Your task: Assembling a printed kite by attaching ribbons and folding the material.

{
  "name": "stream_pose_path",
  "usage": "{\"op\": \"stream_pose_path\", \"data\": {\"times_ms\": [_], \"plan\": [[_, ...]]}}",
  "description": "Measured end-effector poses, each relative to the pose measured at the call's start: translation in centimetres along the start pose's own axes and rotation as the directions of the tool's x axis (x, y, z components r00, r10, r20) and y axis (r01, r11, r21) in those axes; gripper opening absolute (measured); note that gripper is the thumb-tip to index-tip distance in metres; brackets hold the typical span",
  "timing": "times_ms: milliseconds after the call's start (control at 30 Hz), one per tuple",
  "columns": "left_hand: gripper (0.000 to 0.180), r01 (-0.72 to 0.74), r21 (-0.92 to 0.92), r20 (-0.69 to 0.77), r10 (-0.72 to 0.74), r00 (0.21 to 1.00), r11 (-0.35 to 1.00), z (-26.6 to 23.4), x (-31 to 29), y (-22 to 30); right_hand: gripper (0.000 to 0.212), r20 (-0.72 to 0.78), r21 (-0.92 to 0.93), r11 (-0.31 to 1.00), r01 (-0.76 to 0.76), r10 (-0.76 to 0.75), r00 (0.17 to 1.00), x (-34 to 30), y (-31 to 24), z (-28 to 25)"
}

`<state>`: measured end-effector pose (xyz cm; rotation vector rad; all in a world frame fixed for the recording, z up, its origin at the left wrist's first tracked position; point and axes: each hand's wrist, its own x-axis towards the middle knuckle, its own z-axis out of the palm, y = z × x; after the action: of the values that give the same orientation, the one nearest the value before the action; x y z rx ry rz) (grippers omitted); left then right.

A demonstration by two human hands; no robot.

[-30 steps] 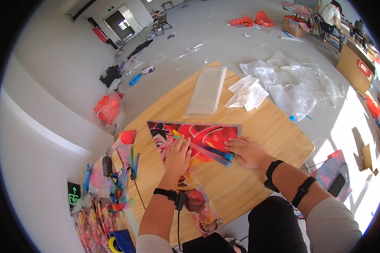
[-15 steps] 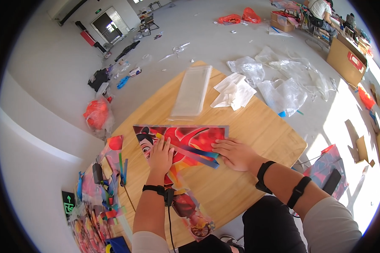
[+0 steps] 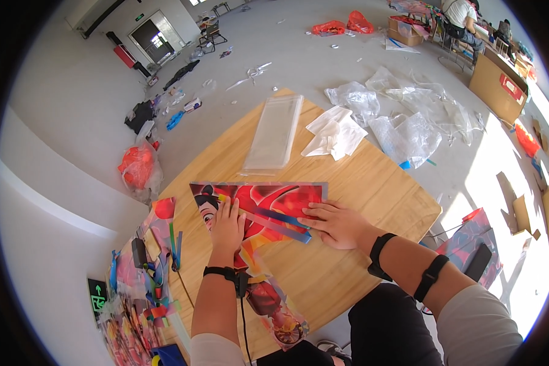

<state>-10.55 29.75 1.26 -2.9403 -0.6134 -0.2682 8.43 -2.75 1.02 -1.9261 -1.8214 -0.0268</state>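
Note:
A glossy red printed sheet (image 3: 268,194) with a cartoon figure lies flat on the wooden table in front of me. My left hand (image 3: 227,227) rests on its left part with fingers stretched out. Two ribbon-like strips, bluish at their right ends, slant across the print; the upper strip (image 3: 282,218) ends under the fingertips of my right hand (image 3: 338,224). That hand lies open at the sheet's right edge, fingers extended. A narrow printed tail (image 3: 279,308) runs from the sheet toward me, partly hidden by my left wrist.
A stack of clear plastic sleeves (image 3: 274,134) and crumpled white paper (image 3: 335,133) lie at the table's (image 3: 384,189) far side. More printed pieces (image 3: 128,317) hang at the left edge. Clear plastic wrap (image 3: 409,134), cardboard boxes (image 3: 497,85) and a seated person (image 3: 460,18) are beyond.
My right hand has shifted slightly left, its fingertips now on the end of the upper strip. My left hand stays on the sheet, almost still.

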Motion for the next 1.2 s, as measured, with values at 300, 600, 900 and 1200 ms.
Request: {"op": "stream_pose_path", "data": {"times_ms": [300,600,900,1200], "plan": [[0.064,0.081,0.023,-0.082,-0.079,0.993,0.996,-1.7,-0.2,2.7,0.046,-0.058,-0.023,1.0,0.006,-0.008,0.998,-0.2,0.0,0.7],[0.078,0.272,-0.046,-0.187,-0.275,0.943,0.961,-1.8,-2.5,5.4,0.045,-0.06,-0.025,1.0,0.004,-0.005,0.998,-0.2,0.0,0.7],[0.061,0.069,-0.188,-0.019,-0.074,0.997,0.98,-3.5,-0.5,2.9,0.045,-0.043,-0.042,0.999,-0.011,0.009,0.999,-0.6,0.3,0.7],[0.053,0.072,0.06,0.056,-0.075,0.996,0.996,-0.2,0.7,0.2,0.045,-0.053,-0.043,0.999,0.003,-0.005,0.999,-0.5,0.2,0.8]]}}
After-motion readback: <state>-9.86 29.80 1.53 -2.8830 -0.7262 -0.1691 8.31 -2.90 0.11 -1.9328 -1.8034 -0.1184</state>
